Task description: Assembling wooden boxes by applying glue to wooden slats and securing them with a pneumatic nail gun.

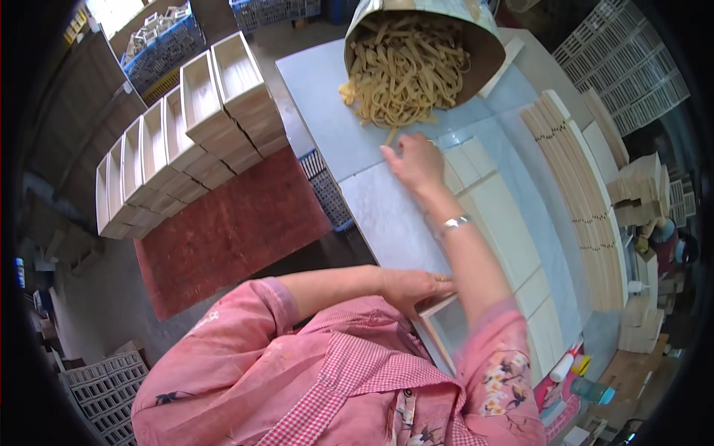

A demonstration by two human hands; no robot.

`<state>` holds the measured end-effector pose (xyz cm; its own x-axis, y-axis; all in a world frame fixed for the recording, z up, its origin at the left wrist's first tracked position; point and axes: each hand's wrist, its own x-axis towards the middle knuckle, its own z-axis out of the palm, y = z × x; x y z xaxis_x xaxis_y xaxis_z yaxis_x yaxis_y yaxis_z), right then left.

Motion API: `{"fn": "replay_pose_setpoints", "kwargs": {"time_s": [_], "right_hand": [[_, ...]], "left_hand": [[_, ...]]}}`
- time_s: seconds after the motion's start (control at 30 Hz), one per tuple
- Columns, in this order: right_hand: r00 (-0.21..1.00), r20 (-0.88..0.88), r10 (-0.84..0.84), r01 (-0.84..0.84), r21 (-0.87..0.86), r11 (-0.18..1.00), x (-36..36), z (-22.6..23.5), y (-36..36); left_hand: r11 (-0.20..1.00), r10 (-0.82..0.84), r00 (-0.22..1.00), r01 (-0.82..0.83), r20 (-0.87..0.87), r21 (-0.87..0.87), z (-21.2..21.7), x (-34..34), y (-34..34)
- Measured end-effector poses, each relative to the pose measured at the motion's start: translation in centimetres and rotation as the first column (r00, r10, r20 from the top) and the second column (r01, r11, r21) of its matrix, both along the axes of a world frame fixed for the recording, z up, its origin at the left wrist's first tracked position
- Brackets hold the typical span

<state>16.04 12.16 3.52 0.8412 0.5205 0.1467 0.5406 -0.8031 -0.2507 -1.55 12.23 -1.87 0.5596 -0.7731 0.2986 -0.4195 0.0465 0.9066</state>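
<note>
My right hand [418, 162] reaches across the table, with its thumb and fingers closing at one tan rubber band [391, 135] at the near edge of a heap. The heap of tan rubber bands [409, 74] spills from the mouth of a sack [487, 63] lying on its side. Close to my body, my left hand [418, 288] grips the corner of a small open wooden box [434, 336]. My right forearm crosses over that box and hides part of it. Pale wooden panels [498, 212] lie in a row on the table, right of my right forearm.
Open wooden boxes [152, 141] stand stacked on a red board [230, 230] at the left. A long row of thin wooden boards [580, 193] lines the table's right side. A teal-capped bottle [593, 391] sits at the lower right. Blue crates [163, 48] stand far left.
</note>
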Motion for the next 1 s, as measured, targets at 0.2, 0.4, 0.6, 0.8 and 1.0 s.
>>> {"fn": "replay_pose_setpoints", "kwargs": {"time_s": [0.2,0.4,0.6,0.8,1.0], "right_hand": [[0.998,-0.004,-0.059,0.059,0.084,0.995,0.7,-2.8,4.4],[0.999,-0.014,0.043,-0.035,0.360,0.932,-4.3,1.5,-1.6],[0.984,-0.048,-0.173,0.128,0.861,0.492,-9.9,7.3,-11.7],[0.785,-0.162,-0.598,0.360,0.905,0.228,-16.6,7.3,-25.0],[0.869,-0.197,-0.453,0.473,0.599,0.646,-19.3,3.0,-23.2]], "left_hand": [[0.995,-0.075,0.994,0.070,0.081,0.067,-1.7,0.7,0.4],[0.993,-0.091,0.995,0.088,0.032,0.083,-0.4,0.4,0.2],[1.000,-0.008,0.999,0.008,-0.032,-0.012,0.7,0.0,0.8],[0.946,-0.028,0.992,0.067,-0.127,0.316,2.1,0.8,0.9],[0.955,-0.013,0.999,0.027,-0.049,0.297,0.9,0.6,0.5]]}}
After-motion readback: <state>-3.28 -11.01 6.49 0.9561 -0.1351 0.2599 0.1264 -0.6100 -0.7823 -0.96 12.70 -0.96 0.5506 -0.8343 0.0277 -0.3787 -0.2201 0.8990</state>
